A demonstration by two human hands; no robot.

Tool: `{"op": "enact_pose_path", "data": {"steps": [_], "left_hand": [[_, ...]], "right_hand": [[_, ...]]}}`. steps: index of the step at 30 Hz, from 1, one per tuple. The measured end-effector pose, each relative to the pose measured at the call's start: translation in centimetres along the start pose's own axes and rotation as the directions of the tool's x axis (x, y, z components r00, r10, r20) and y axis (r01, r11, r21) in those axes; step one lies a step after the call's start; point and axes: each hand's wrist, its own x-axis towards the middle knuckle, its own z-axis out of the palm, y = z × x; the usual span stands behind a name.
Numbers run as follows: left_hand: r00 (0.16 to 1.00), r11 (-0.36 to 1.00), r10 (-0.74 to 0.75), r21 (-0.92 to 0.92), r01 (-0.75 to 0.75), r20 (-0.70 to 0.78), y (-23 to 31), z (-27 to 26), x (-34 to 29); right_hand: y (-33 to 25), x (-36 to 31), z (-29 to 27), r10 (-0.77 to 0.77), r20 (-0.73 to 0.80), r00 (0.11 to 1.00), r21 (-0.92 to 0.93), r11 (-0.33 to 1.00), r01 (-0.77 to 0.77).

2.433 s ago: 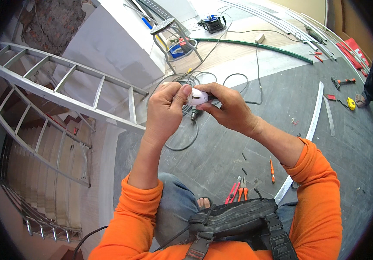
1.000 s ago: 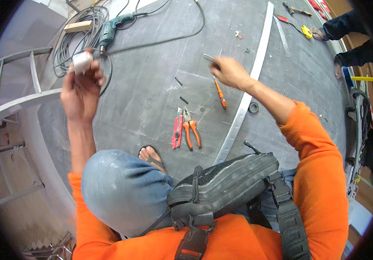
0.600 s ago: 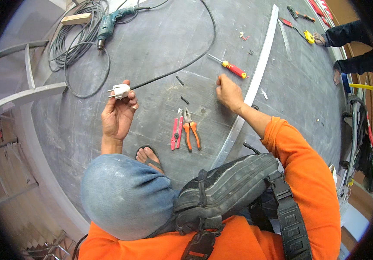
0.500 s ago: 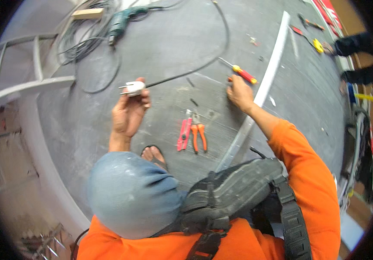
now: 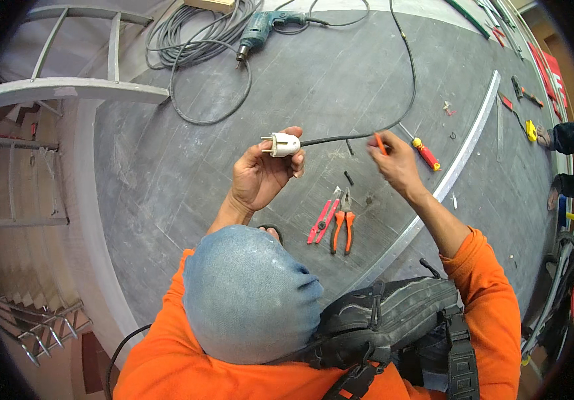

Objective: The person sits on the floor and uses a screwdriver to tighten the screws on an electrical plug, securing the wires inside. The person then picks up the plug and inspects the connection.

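Note:
My left hand (image 5: 260, 175) grips a white power plug (image 5: 285, 145) between thumb and fingers, its two pins pointing left. A black cable (image 5: 340, 139) runs from the plug's right end and curves away to the far side. Close to that cable, my right hand (image 5: 397, 163) is closed around a small orange stick-like tool (image 5: 381, 144); its kind is hidden by the fingers. A red-and-yellow screwdriver (image 5: 425, 155) lies on the floor just right of this hand. Nearer to me lie a red snap-off knife (image 5: 324, 217) and orange-handled pliers (image 5: 343, 227).
A green drill (image 5: 257, 33) and coiled grey cable (image 5: 193, 37) lie far left, near a metal ladder (image 5: 80, 90). A long metal strip (image 5: 463, 157) crosses the floor at right. Another person's feet (image 5: 547, 139) stand at the right edge, by a red-and-yellow tool (image 5: 531, 130).
My view has shifted left, so the scene sits further right. My right hand has left the screwdriver's side and come toward the cable with the orange tool. The left hand keeps the plug.

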Motion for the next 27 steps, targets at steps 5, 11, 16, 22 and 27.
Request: {"op": "enact_pose_path", "data": {"steps": [5,11,16,22,27], "left_hand": [[0.997,1.0,0.001,-0.024,0.0,0.082,-0.1,-0.3,0.5],[1.0,0.998,-0.007,0.059,0.005,0.03,0.0,1.2,0.3],[0.999,0.996,0.0,0.093,-0.004,0.04,0.0,1.4,0.2],[0.999,0.999,-0.019,0.049,0.018,0.028,-0.5,1.6,0.2],[0.998,1.0,-0.017,-0.023,0.019,0.053,-1.4,1.0,0.0]], "right_hand": [[-11.9,-1.8,1.2,-0.135,0.21,0.968,0.252,0.965,0.08],[-14.0,-2.3,2.4,-0.286,0.166,0.944,0.301,0.926,0.227],[-14.5,-2.6,2.6,-0.452,0.057,0.89,0.046,0.892,0.45],[-13.9,-2.4,3.6,-0.478,-0.044,0.877,0.183,0.859,0.478],[-13.3,-2.0,3.8,-0.421,-0.077,0.904,0.19,0.884,0.428]]}}
